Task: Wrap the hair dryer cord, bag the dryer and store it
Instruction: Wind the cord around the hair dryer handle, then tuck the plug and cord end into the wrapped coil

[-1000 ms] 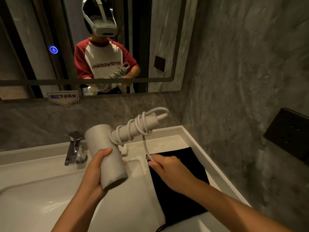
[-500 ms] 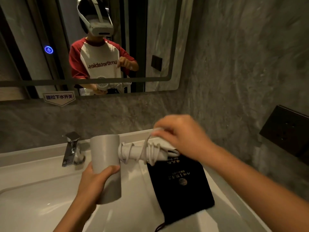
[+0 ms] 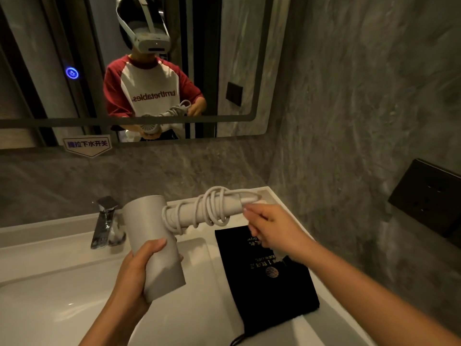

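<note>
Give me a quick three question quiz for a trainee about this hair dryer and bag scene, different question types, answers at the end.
1. True or false: the cord is coiled around the handle of the hair dryer.
2. Which hand grips the dryer's barrel? A) left hand B) right hand
3. Fill in: the black bag lies flat on the ______, to the right of the basin.

Key
1. True
2. A; the right hand is at the handle's end, where the last of the cord sits.
3. Counter; the bag has nothing in it yet as far as one can tell.
</note>
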